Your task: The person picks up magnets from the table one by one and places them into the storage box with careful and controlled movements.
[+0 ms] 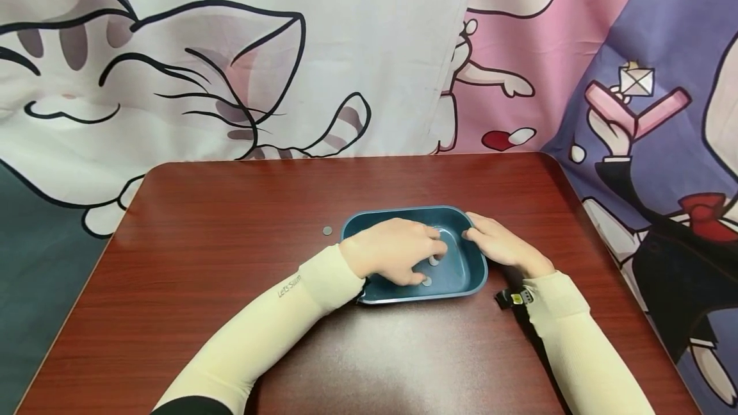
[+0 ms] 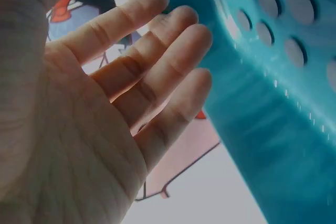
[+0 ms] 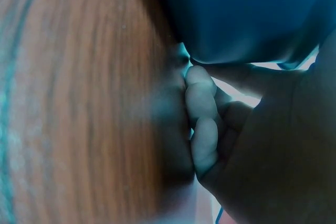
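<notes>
A blue rectangular tray (image 1: 467,268) lies on the table, with coin-like grey discs (image 1: 426,281) on its floor. Over the tray's left half reaches my left hand (image 1: 398,252), its fingers spread loosely above the discs. In the left wrist view the fingers hold nothing, and several discs (image 2: 302,6) show on the tray floor beyond the fingertips. My right hand (image 1: 500,242) grips the tray's right end, thumb over the rim. The right wrist view has its fingers (image 3: 202,103) curled low beside the tray's outer wall (image 3: 236,24).
One more grey disc (image 1: 327,230) lies on the brown wooden table (image 1: 230,242), just left of the tray. Printed cartoon curtains (image 1: 369,50) hang behind the table and along its right side. A small black device (image 1: 513,298) sits at the right wrist.
</notes>
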A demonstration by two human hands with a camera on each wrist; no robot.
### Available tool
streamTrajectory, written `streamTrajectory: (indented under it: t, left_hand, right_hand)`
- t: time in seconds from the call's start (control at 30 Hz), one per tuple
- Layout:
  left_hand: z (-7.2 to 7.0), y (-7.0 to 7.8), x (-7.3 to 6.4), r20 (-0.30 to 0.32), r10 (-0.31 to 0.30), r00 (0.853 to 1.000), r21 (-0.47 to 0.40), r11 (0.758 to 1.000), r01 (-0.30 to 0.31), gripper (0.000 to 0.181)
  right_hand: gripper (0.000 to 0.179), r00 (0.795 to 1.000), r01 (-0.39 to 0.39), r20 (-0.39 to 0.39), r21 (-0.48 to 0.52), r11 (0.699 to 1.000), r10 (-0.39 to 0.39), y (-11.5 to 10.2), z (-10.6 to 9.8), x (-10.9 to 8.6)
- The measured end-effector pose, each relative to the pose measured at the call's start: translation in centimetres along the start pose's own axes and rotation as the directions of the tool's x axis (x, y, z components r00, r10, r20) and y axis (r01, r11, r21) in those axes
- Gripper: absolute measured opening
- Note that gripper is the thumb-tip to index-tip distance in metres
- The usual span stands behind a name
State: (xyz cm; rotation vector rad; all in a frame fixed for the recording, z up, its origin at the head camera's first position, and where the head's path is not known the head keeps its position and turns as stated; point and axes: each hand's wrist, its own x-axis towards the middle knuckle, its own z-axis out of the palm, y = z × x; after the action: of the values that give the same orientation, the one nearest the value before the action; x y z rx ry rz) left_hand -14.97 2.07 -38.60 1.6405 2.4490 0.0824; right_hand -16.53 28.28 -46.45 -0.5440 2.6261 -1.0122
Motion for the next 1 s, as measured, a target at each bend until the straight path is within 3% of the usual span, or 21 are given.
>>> streamTrajectory:
  t: [0.17, 0.4, 0.7, 1.0]
  left_hand:
    - [-0.3, -0.7, -1.4, -0.061, -0.022, 0.998, 0.008, 1.000, 0.022, 0.054]
    - [-1.0, -1.7, -3.6, -0.130, -0.051, 0.990, -0.013, 0.999, 0.050, 0.062]
    - [-0.5, -4.0, -7.4, -0.255, -0.131, 0.958, -0.050, 0.991, 0.122, 0.067]
    - [1.0, -6.1, -11.1, -0.284, -0.219, 0.934, -0.074, 0.976, 0.206, 0.069]
  right_hand:
    - [0.028, 1.000, -0.006, 0.012, -0.003, 1.000, 0.006, 0.0, 0.0, 0.0]
    - [0.030, 1.000, 0.005, -0.006, -0.031, 0.999, -0.005, 0.0, 0.1, 0.0]
    - [0.031, 1.000, 0.011, -0.008, -0.037, 0.999, -0.011, 0.2, 0.2, 0.0]
    - [0.030, 1.000, 0.016, -0.019, -0.051, 0.999, -0.017, 0.4, 0.3, 0.1]
